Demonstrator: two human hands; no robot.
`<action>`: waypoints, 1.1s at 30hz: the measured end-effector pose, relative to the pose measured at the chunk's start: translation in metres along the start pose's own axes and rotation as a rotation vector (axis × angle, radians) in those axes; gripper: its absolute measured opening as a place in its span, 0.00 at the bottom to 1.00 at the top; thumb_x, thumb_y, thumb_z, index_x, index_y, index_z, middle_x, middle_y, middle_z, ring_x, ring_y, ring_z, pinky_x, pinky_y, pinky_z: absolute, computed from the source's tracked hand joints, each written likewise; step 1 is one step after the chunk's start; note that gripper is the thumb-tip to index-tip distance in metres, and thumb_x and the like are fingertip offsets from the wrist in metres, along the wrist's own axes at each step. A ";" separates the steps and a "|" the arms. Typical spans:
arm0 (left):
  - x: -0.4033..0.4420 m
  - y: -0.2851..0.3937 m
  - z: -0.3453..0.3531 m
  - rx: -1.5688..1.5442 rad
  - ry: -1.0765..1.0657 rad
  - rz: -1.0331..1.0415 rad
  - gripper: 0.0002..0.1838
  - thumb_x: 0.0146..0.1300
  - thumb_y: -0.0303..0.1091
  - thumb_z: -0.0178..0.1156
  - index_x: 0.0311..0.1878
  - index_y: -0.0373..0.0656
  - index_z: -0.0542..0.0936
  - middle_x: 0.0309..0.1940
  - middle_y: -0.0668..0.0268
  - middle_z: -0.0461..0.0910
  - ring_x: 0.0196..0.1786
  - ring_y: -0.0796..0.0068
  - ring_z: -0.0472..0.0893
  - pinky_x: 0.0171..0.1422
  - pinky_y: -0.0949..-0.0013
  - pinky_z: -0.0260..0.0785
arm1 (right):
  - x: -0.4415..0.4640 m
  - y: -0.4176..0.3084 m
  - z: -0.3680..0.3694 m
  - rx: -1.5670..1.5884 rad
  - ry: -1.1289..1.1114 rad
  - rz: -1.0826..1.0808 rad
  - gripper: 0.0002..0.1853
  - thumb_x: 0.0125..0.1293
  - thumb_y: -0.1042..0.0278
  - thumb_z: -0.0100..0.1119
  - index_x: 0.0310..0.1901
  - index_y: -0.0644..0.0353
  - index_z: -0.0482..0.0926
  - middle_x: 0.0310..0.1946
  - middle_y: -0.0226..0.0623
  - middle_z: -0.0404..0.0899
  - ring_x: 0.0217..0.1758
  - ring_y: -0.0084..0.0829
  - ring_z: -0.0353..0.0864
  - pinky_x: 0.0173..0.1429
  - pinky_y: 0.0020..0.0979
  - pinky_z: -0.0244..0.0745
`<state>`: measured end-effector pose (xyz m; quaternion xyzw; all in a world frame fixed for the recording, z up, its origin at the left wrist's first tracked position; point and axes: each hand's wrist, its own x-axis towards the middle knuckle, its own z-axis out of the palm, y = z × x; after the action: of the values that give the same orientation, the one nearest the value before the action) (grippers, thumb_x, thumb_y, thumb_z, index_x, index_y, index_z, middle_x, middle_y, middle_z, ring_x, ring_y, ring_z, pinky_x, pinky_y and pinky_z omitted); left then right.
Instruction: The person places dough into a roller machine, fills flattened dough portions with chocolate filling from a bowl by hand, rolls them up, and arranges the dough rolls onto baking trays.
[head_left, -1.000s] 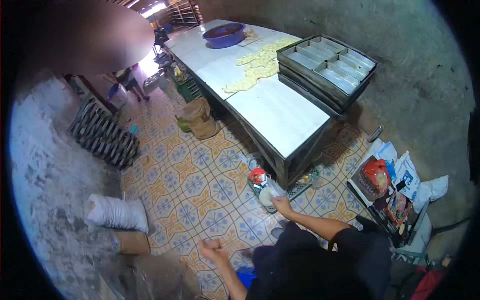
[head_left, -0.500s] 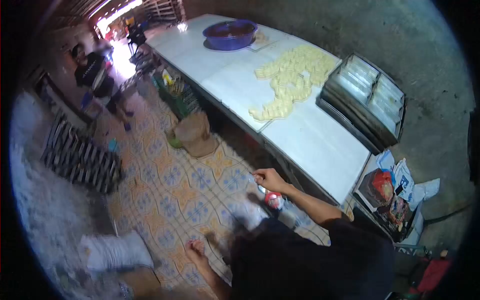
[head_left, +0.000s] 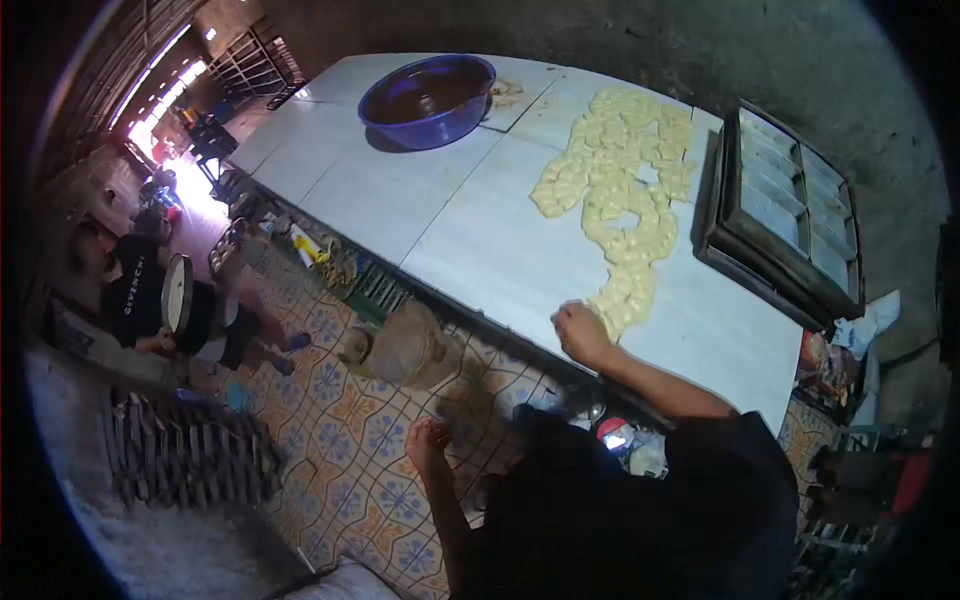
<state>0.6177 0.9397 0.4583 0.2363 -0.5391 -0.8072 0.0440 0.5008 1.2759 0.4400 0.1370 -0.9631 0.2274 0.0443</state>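
Note:
My right hand (head_left: 583, 335) is over the front edge of the white table (head_left: 480, 235), its fingers curled into a loose fist with nothing visible in them. Just beyond it lies the near end of a winding band of pale yellow dough pieces (head_left: 622, 205), packed closely together. Whether the hand touches the dough I cannot tell. Lower down, my left hand (head_left: 428, 440) hangs over the tiled floor, fingers half bent and a little apart, holding nothing that I can see.
A blue basin (head_left: 428, 130) stands toward the table's far end. Stacked metal trays with compartments (head_left: 790, 205) rest at the right by the wall. A brown sack (head_left: 408, 345) sits on the floor beside the table. At left, a person (head_left: 130, 290) holds a round tray (head_left: 177, 295).
My right hand has moved from over the floor to the table edge beside the dough. The view has come closer to the table, and the other person appears nearer at the left.

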 end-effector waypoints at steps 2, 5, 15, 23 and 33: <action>0.031 0.006 0.023 0.099 -0.138 0.041 0.14 0.66 0.39 0.56 0.45 0.36 0.75 0.30 0.63 0.79 0.33 0.72 0.80 0.38 0.71 0.71 | -0.002 0.004 0.011 0.133 -0.001 0.104 0.10 0.58 0.73 0.57 0.43 0.56 0.75 0.40 0.48 0.75 0.48 0.48 0.74 0.49 0.44 0.72; 0.071 0.008 0.052 0.273 -0.325 -0.002 0.16 0.66 0.40 0.56 0.48 0.36 0.77 0.34 0.60 0.81 0.38 0.72 0.80 0.47 0.68 0.73 | 0.017 -0.028 -0.011 0.565 0.164 0.290 0.06 0.61 0.71 0.59 0.37 0.64 0.78 0.36 0.46 0.76 0.38 0.43 0.77 0.43 0.38 0.73; 0.135 0.017 0.178 0.035 -0.866 -0.343 0.19 0.70 0.40 0.54 0.55 0.35 0.73 0.50 0.53 0.77 0.56 0.56 0.77 0.62 0.58 0.69 | 0.062 -0.137 -0.032 0.618 0.392 0.247 0.19 0.63 0.66 0.60 0.55 0.62 0.76 0.59 0.48 0.69 0.61 0.47 0.71 0.63 0.38 0.68; 0.123 0.021 0.176 -0.215 -1.041 -0.729 0.35 0.73 0.58 0.38 0.67 0.35 0.60 0.63 0.53 0.66 0.65 0.61 0.67 0.68 0.61 0.60 | 0.032 -0.144 -0.020 0.369 0.419 0.317 0.21 0.59 0.77 0.61 0.55 0.61 0.77 0.51 0.44 0.74 0.57 0.44 0.74 0.57 0.34 0.72; 0.150 0.013 0.146 0.076 -1.140 -0.700 0.22 0.75 0.35 0.42 0.64 0.27 0.61 0.57 0.41 0.70 0.60 0.47 0.73 0.66 0.49 0.67 | 0.010 -0.173 -0.010 0.718 0.617 0.626 0.37 0.57 0.69 0.65 0.68 0.60 0.62 0.57 0.47 0.76 0.43 0.36 0.81 0.50 0.33 0.75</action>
<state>0.4203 1.0093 0.4643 -0.0649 -0.3976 -0.7529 -0.5204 0.5406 1.1293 0.5236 -0.2214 -0.7624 0.5725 0.2048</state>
